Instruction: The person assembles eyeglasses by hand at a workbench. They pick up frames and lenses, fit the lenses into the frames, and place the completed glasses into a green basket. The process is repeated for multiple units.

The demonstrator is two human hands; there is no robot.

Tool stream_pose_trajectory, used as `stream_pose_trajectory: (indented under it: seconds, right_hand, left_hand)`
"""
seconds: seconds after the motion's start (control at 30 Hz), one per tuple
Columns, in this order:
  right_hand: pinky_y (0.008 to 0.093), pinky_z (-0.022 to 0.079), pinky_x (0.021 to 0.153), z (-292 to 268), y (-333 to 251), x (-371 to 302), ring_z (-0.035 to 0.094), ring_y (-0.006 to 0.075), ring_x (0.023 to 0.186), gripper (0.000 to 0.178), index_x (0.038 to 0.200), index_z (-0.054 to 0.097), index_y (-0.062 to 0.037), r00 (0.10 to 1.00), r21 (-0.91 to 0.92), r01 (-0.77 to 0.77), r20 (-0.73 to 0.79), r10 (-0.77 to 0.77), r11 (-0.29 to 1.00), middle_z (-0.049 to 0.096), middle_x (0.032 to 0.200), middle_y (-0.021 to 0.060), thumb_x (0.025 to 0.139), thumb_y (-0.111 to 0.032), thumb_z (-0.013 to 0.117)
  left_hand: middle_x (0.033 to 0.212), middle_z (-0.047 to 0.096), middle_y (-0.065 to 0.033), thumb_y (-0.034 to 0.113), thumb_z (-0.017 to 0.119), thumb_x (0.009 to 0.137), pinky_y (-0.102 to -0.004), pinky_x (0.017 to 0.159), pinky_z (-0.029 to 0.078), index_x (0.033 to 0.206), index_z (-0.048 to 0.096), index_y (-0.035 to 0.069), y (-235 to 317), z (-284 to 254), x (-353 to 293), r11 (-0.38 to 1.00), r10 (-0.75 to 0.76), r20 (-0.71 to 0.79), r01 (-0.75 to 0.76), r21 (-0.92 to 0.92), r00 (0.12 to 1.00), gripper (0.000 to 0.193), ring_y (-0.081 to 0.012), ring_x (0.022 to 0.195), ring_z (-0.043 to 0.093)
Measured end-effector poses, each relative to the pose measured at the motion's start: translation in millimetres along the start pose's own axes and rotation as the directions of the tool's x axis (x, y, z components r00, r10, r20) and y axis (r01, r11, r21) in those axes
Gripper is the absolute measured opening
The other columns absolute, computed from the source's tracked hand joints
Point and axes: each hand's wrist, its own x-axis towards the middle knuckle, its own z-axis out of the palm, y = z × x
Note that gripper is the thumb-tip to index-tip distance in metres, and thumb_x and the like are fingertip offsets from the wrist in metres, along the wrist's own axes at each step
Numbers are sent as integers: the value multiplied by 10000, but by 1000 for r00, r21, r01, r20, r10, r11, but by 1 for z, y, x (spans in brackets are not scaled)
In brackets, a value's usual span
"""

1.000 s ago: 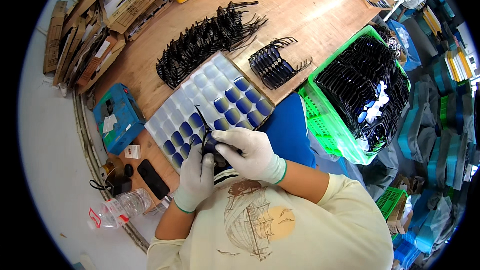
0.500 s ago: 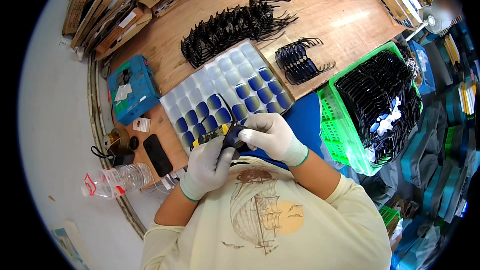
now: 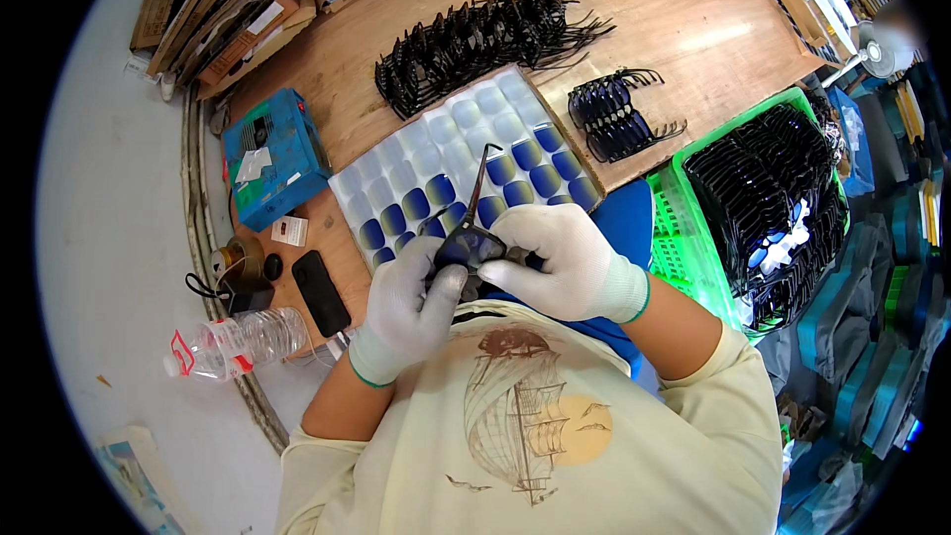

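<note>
- Hands meet just above your chest: your white-gloved left hand (image 3: 411, 312) and white-gloved right hand (image 3: 560, 263) both pinch 1 black-framed pair of sunglasses (image 3: 466, 246) between them.
- Left fingers are closed on the frame's left end, with the thumb up against the lens; right fingers are curled shut on the right end. Neither hand is open.
- The frame's long axis runs left to right between your 2 grips, and 1 thin black temple arm (image 3: 479, 186) sticks up and away from you, over the white moulded tray of blue-tinted lenses (image 3: 436, 163).
- That tray lies on the wooden table, directly ahead of the sunglasses; both hands are about equally near it.
- Beyond the tray runs a long row of black sunglass frames (image 3: 475, 40), with a smaller bunch (image 3: 614, 114) to its right; the green plastic crate (image 3: 684, 238) of frames sits at your right.
- Compared with 0.5 s ago, the temple arm now stands raised over the tray, and the sunglasses sit slightly higher in your hands.
</note>
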Motion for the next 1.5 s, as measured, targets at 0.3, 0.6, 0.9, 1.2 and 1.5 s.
stream_pose_trajectory:
  seconds: [0.3, 0.6, 0.9, 1.2, 1.5]
  right_hand:
    - [333, 515, 617, 4, 26, 19, 615, 167, 618, 201, 914, 672, 28, 939, 283, -327, 205, 276, 902, 652, 705, 116, 915, -169, 713]
    - [506, 459, 1010, -22, 33, 9, 630, 346, 1025, 314, 927, 663, -33, 923, -145, 322, 269, -276, 936, 619, 957, 155, 727, -207, 831]
    - [438, 545, 847, 5, 22, -24, 683, 379, 906, 363, 1212, 627, 77, 997, -46, 61, -39, -63, 997, 688, 1003, 240, 903, -106, 676]
    - [402, 568, 760, 19, 22, -58, 707, 322, 825, 525, 1420, 310, 80, 913, 310, -386, -8, 408, 869, 685, 1069, 234, 936, 6, 499]
    - [304, 563, 772, 26, 13, -43, 679, 126, 845, 237, 1183, 609, 85, 899, 485, -435, 192, 393, 759, 733, 973, 106, 1002, -60, 561]
  left_hand:
    - [665, 633, -176, 29, 611, 931, -374, 497, 501, 1130, 572, -79, 2, 10, 12, 953, 114, -85, -85, 292, 990, 229, -296, 531, 655]
    - [727, 677, -139, 175, 700, 866, -411, 608, 556, 1023, 701, 50, 2, -8, 39, 954, 33, 451, -162, 251, 892, 200, -333, 627, 681]
    - [1141, 628, -194, 372, 756, 811, -457, 949, 533, 1081, 672, 17, -149, 4, 77, 488, -219, -143, 235, 840, 965, 453, -399, 1069, 639]
    - [981, 674, -89, 88, 688, 930, -303, 780, 552, 1082, 594, -2, -58, 9, 28, 861, -347, -31, 305, -408, 937, 201, -150, 849, 666]
    - [994, 663, -70, 40, 710, 923, -278, 774, 559, 1143, 595, -16, -35, 6, 5, 634, -236, 162, 278, -722, 958, 255, -112, 846, 648]
